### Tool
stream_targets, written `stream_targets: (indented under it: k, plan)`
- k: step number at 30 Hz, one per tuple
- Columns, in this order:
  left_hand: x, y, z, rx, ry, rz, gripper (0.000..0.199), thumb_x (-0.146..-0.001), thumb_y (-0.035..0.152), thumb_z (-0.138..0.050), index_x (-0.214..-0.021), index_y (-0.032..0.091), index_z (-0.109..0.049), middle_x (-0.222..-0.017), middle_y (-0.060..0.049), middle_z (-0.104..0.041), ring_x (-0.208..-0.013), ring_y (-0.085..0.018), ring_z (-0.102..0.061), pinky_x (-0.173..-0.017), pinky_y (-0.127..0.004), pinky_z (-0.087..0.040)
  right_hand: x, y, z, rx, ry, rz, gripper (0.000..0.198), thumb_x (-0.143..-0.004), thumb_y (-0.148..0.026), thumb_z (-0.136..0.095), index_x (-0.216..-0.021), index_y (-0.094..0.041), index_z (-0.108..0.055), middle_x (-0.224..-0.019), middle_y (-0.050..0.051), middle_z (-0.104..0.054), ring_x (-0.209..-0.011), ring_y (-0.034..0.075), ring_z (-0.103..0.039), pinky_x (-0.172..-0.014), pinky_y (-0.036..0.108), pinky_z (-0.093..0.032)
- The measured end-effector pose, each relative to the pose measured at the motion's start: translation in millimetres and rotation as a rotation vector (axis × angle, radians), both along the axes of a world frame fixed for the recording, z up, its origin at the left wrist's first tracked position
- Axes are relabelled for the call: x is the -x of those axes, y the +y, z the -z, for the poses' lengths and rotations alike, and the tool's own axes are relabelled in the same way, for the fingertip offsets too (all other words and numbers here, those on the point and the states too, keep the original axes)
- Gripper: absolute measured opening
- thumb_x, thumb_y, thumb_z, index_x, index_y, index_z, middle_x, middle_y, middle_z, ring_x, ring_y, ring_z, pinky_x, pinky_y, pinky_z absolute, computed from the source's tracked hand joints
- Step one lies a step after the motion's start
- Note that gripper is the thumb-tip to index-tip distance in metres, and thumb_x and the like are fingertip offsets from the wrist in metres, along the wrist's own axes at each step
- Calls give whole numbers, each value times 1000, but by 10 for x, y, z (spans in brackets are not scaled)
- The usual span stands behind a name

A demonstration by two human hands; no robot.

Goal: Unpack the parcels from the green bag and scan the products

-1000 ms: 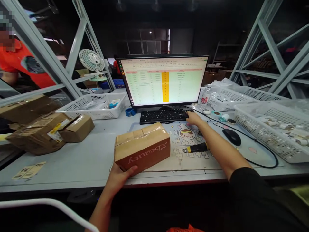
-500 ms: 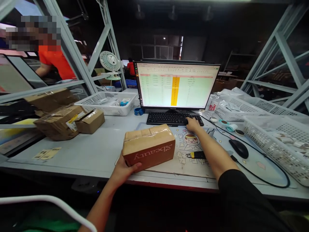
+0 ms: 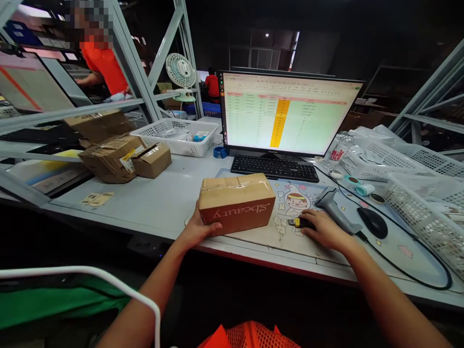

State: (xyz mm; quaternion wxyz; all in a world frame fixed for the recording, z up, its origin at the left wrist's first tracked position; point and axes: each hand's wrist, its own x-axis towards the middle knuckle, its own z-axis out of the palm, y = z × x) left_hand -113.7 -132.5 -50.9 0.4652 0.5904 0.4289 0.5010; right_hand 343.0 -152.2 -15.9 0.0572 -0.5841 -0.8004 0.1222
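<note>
A taped cardboard box (image 3: 237, 205) with upside-down "Sbeauty" lettering stands near the table's front edge. My left hand (image 3: 199, 229) grips its left lower corner, the thumb against the lettered side and the fingers hidden behind. My right hand (image 3: 324, 228) lies over a black and yellow utility knife (image 3: 297, 223) on the cartoon-printed mat (image 3: 253, 241), its fingers curled about the handle. The knife's front end sticks out to the left. Just behind that hand lies a grey barcode scanner (image 3: 338, 211).
A keyboard (image 3: 275, 168) and a lit monitor (image 3: 286, 116) stand behind the box. Several cardboard boxes (image 3: 152, 161) and a white basket (image 3: 192, 146) are at left. To the right are a mouse (image 3: 372, 222), a cable and baskets (image 3: 416, 205). A co-worker (image 3: 107, 65) stands beyond the frame.
My right hand has come back from the keyboard to the utility knife, uncovering the scanner. My left hand keeps its hold on the box. The camera view has shifted.
</note>
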Motion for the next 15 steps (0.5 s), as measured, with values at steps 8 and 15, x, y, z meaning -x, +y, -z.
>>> stream_targets:
  k: [8,15]
  plan:
    - [44,140,-92,68,106,116,111,-56,68,-99,-146,17,-61,-136,-20,-72,-146,-49,-54,-128,-62,-39,555,68,-494,-229,324,56,48,-106,-44,-50,-145,-19,-61,-134,15,-74,-119,33,-71,-105,47,-54]
    - [43,98,-110,57,120,111,116,-55,70,-98,-150,16,-59,-151,-21,-64,-150,-48,-50,-130,-58,-38,878,207,-769,-253,312,-50,51,-106,-41,-51,-150,-19,-64,-131,14,-76,-117,34,-71,-102,46,-55]
